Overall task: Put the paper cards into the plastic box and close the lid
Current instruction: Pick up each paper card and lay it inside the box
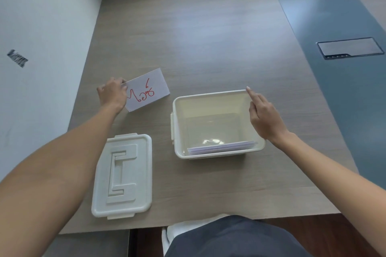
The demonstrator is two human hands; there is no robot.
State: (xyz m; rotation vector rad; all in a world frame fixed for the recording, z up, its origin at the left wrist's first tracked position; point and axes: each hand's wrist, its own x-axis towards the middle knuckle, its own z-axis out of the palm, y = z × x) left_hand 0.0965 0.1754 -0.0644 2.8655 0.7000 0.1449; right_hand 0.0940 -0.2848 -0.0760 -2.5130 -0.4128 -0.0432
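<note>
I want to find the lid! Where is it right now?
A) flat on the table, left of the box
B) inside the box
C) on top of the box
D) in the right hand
A: the lid lies flat on the table, left of the open box, and neither hand touches it.

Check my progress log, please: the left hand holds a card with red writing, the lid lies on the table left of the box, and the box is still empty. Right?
Not quite. The head view shows the box already holds cards against its near wall. The left hand, card with red writing and lid are as stated.
</note>
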